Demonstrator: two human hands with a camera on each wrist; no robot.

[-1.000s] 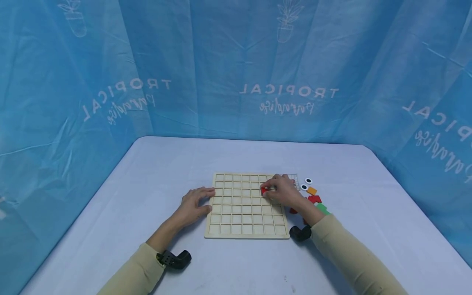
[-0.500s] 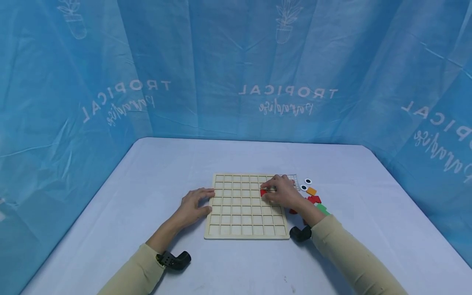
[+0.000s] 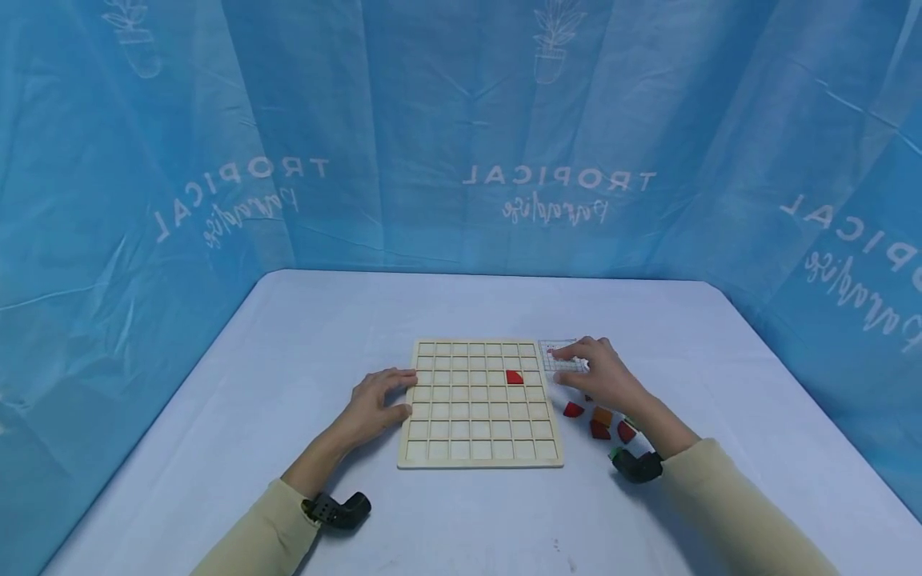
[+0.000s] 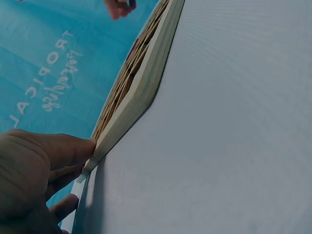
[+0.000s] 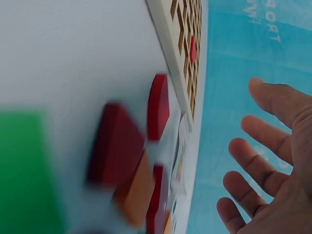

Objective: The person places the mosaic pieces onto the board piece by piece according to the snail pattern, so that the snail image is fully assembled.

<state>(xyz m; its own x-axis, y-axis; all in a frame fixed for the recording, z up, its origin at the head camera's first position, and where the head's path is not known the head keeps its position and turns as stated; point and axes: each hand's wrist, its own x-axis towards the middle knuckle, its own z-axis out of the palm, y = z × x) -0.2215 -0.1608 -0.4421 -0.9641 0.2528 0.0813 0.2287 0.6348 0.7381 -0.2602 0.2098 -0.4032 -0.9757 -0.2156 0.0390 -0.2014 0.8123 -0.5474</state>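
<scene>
A wooden grid board [image 3: 461, 430] of square cells lies on the table. One red quarter-round tile [image 3: 515, 377] sits in a cell near its right side. My left hand [image 3: 378, 400] rests at the board's left edge, fingertips and thumb spread along it; in the left wrist view the thumb [image 4: 73, 148] touches the rim. My right hand [image 3: 601, 372] hovers over a printed grid card [image 3: 549, 364] beside the board, fingers apart and holding nothing. Below it lie loose red tiles [image 3: 573, 410] and an orange tile [image 3: 602, 416].
A green piece [image 5: 24, 170] shows blurred and close in the right wrist view. Part of the loose pile is hidden under the right wrist and its black camera [image 3: 637, 466]. Blue printed curtains [image 3: 461, 136] hang behind the white table [image 3: 346, 312].
My right hand has let go of the red tile, which stays in its cell, and has moved right, off the board to above the card. The left hand keeps its place.
</scene>
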